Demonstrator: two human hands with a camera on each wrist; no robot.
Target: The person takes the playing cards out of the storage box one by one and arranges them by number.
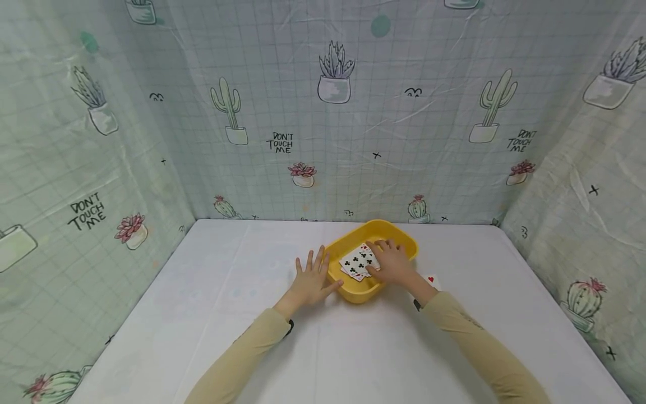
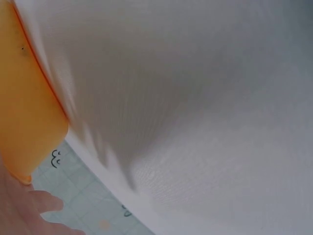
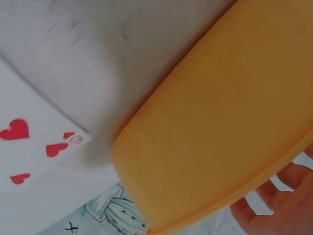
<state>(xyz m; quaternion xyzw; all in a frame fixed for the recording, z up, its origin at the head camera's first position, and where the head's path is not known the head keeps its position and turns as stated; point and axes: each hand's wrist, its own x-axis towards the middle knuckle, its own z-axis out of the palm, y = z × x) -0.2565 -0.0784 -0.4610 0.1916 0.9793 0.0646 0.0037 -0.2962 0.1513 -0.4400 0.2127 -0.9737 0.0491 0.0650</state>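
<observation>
A yellow plastic basket (image 1: 359, 292) stands on the white table, turned at an angle. Inside it lies a small pile of playing cards (image 1: 355, 261), a clubs card on top. My left hand (image 1: 310, 283), fingers spread, lies against the basket's left rim, with the thumb toward its near corner. Over the right side of the basket reaches my right hand (image 1: 392, 264), its fingers loosely spread above the inside and its thumb near the cards; whether the fingertips touch them is hard to tell. A hearts card (image 3: 29, 137) lies on the table right of the basket, partly covered by my right wrist.
The white table (image 1: 242, 269) stretches to both sides of the basket. A patterned cloth (image 1: 353, 140) with cactus drawings hangs behind the table and along its left and right sides.
</observation>
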